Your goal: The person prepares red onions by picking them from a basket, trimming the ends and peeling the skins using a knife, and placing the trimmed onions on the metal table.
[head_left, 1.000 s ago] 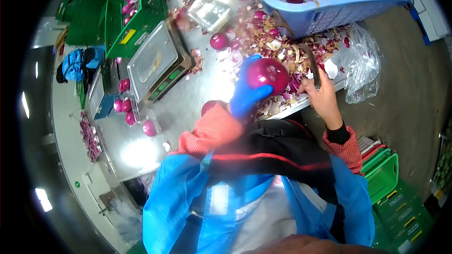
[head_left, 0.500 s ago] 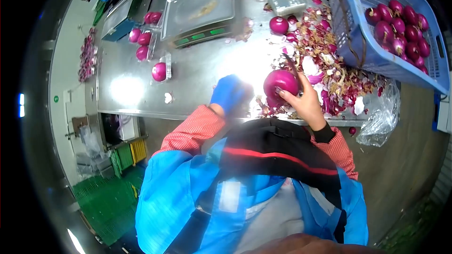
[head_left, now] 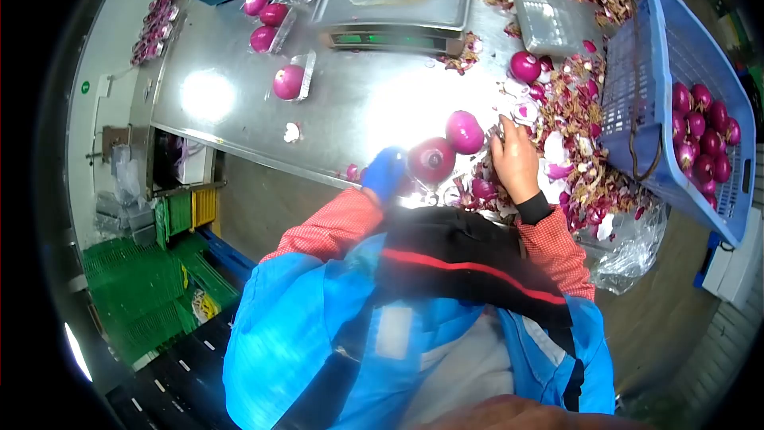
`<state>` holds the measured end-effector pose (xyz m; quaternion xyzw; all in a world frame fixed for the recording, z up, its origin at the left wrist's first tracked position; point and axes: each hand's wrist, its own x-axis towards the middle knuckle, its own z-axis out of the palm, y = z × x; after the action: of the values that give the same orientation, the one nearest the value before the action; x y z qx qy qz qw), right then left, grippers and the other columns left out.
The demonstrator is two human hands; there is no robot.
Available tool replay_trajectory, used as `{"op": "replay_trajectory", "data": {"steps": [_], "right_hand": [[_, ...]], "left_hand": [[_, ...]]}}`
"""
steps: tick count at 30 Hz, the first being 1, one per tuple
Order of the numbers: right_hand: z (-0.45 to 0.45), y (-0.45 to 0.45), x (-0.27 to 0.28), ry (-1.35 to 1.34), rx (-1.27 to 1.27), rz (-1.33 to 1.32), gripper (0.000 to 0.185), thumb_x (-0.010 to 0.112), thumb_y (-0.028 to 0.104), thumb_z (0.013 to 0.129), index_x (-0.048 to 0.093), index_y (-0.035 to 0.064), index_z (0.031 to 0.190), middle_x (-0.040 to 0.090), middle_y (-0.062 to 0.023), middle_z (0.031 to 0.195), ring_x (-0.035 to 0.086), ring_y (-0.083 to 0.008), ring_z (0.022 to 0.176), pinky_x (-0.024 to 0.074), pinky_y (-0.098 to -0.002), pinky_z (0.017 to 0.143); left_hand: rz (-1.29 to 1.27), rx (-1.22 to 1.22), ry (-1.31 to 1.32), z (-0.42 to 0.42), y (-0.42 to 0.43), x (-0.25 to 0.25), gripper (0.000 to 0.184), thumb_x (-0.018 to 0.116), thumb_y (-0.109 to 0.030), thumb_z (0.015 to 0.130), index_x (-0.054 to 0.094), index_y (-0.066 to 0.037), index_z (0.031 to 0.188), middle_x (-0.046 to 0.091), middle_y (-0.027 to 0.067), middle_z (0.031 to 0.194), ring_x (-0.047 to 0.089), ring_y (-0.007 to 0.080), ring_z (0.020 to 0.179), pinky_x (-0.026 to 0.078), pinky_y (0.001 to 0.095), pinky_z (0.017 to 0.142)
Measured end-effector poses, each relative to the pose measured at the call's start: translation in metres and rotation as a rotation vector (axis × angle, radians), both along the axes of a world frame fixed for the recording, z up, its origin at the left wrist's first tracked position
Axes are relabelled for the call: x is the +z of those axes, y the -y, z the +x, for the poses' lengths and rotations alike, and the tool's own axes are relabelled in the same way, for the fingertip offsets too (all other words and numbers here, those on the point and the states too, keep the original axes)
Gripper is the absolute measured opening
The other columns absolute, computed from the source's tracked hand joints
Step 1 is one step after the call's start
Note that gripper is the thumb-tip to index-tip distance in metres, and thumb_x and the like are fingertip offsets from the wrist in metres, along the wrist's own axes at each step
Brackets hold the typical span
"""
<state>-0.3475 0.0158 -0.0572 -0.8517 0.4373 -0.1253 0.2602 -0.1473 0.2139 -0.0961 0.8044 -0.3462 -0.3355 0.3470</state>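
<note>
My left hand (head_left: 385, 173), in a blue glove, is at the table's front edge beside a large red onion (head_left: 431, 161); its fingers are blurred. A second onion (head_left: 465, 132) touches the large one on its upper right. My bare right hand (head_left: 516, 161) rests on the table right of both onions, near onion peels (head_left: 569, 111), and a small dark object shows by its fingertips. Whether that hand grips it is unclear. Farther back lies another peeled onion (head_left: 525, 67).
A blue basket (head_left: 637, 80) of onions stands at the right, with clear plastic (head_left: 633, 259) below it. A scale (head_left: 394, 0) and an empty clear tray (head_left: 549, 20) are at the back. Packed onions (head_left: 288, 82) sit on the left of the metal table (head_left: 239, 111).
The onion from my right hand now lies on the table beside another onion. My right hand has let go of it. The view has shifted, showing more of the left floor.
</note>
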Motion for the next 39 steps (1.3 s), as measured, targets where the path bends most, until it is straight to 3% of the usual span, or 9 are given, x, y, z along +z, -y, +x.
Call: {"op": "replay_trajectory", "data": {"steps": [6,11,14,18,20,22,29,35,39], "right_hand": [[0.007,0.021,-0.054,0.110,0.113,0.248,0.028,0.056,0.014,0.086,0.055,0.0000,0.110,0.065,-0.0263,0.088,0.063,-0.0426,0.085,0.0492,-0.0492,0.074],[0.039,0.026,-0.015,0.163,0.164,0.312,0.021,0.057,0.013,0.085,0.061,0.0003,0.101,0.067,-0.0218,0.086,0.065,-0.0378,0.079,0.0503,-0.0434,0.071],[0.082,0.023,0.013,0.301,0.174,0.503,0.020,0.060,0.014,0.090,0.062,0.0016,0.105,0.067,-0.0091,0.082,0.062,-0.0214,0.067,0.0492,-0.0334,0.063],[0.147,-0.006,0.067,0.442,0.253,0.796,0.031,0.061,0.017,0.093,0.058,0.0027,0.120,0.058,0.0008,0.083,0.053,-0.0073,0.073,0.0438,-0.0224,0.065],[0.169,-0.013,0.049,0.511,0.395,0.697,0.039,0.061,0.019,0.094,0.053,0.0047,0.129,0.050,0.0037,0.075,0.042,-0.0026,0.052,0.0331,-0.0191,0.045],[0.174,-0.022,0.051,0.431,0.346,0.730,0.035,0.062,0.016,0.090,0.058,0.0024,0.122,0.057,-0.0008,0.084,0.051,-0.0083,0.075,0.0439,-0.0236,0.069],[0.133,-0.028,-0.016,0.411,0.316,0.444,0.023,0.058,0.012,0.092,0.061,0.0035,0.113,0.053,0.0016,0.074,0.045,-0.0041,0.055,0.0355,-0.0208,0.048],[0.108,-0.043,-0.028,0.250,0.130,0.708,0.023,0.059,0.014,0.094,0.063,0.0036,0.115,0.059,0.0028,0.080,0.052,-0.0058,0.069,0.0405,-0.0194,0.060],[0.110,-0.044,-0.027,0.255,0.114,0.727,0.024,0.059,0.013,0.094,0.063,0.0025,0.116,0.064,0.0004,0.091,0.054,-0.0069,0.076,0.0424,-0.0204,0.067]], "left_hand": [[-0.126,-0.068,-0.202,0.011,0.015,-0.090,0.028,0.068,-0.022,0.076,0.069,-0.006,0.098,0.068,0.0179,0.087,0.066,0.0363,0.081,0.052,0.0413,0.071],[-0.007,-0.011,-0.436,0.035,0.018,-0.048,0.038,0.055,-0.040,0.094,0.062,-0.016,0.122,0.065,0.0106,0.109,0.067,0.0245,0.088,0.057,0.0358,0.070],[-0.160,-0.286,0.176,0.078,0.005,-0.009,0.032,0.065,-0.036,0.087,0.070,-0.010,0.106,0.069,0.0129,0.097,0.067,0.0211,0.088,0.054,0.0367,0.076],[-0.346,0.221,-0.123,0.109,-0.021,0.104,0.038,0.068,-0.037,0.082,0.069,-0.004,0.102,0.068,0.0126,0.085,0.067,0.0247,0.079,0.052,0.0372,0.072],[-0.530,0.460,-0.554,0.164,-0.044,0.052,0.032,0.065,-0.031,0.085,0.068,-0.005,0.103,0.068,0.0086,0.086,0.065,0.0213,0.077,0.051,0.0348,0.067],[-0.701,0.698,-0.775,0.232,-0.067,0.019,0.027,0.063,-0.026,0.087,0.067,-0.006,0.104,0.067,0.0045,0.087,0.063,0.0180,0.075,0.050,0.0324,0.062],[-0.895,1.331,-0.472,0.433,-0.070,0.002,0.010,0.062,-0.016,0.088,0.065,-0.007,0.093,0.057,0.0018,0.068,0.047,0.0074,0.050,0.035,0.0200,0.040],[0.490,0.804,0.637,0.523,-0.059,-0.026,0.041,0.055,-0.044,0.091,0.069,-0.008,0.106,0.070,0.0148,0.089,0.069,0.0292,0.082,0.054,0.0401,0.070],[0.264,0.796,0.494,0.535,-0.035,-0.030,0.045,0.054,-0.047,0.090,0.066,-0.009,0.112,0.068,0.0194,0.105,0.065,0.0373,0.099,0.052,0.0470,0.084]]}}
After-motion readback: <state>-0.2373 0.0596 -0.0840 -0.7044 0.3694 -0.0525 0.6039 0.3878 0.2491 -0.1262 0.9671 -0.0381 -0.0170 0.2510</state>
